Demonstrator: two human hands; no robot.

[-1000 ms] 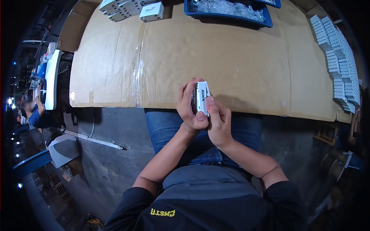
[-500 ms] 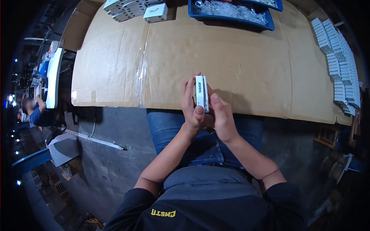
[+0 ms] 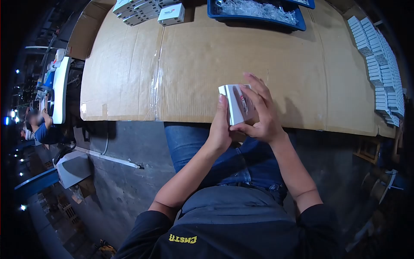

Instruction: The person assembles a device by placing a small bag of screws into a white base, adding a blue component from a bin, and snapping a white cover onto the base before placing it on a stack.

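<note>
A small white carton (image 3: 235, 105) with red and dark print on its broad face is held up over the near edge of the cardboard-covered table. My left hand (image 3: 221, 125) grips it from the left, the thumb laid along its narrow side. From the right, my right hand (image 3: 266, 114) closes around it, thumb at the lower corner and fingers bent over the printed face. A line runs along the carton's side near the left thumb. The underside and the left fingers behind it are hidden.
Stacked white cartons (image 3: 137, 11) and a single carton (image 3: 171, 14) stand at the back left. A blue tray (image 3: 258, 18) holds clear plastic pieces. More white boxes (image 3: 379, 69) are piled along the right edge. A person (image 3: 43, 125) works at another table far left.
The carton has turned from its narrow lettered side to show its broad printed face. My right hand has moved up and its fingers now curve over that face.
</note>
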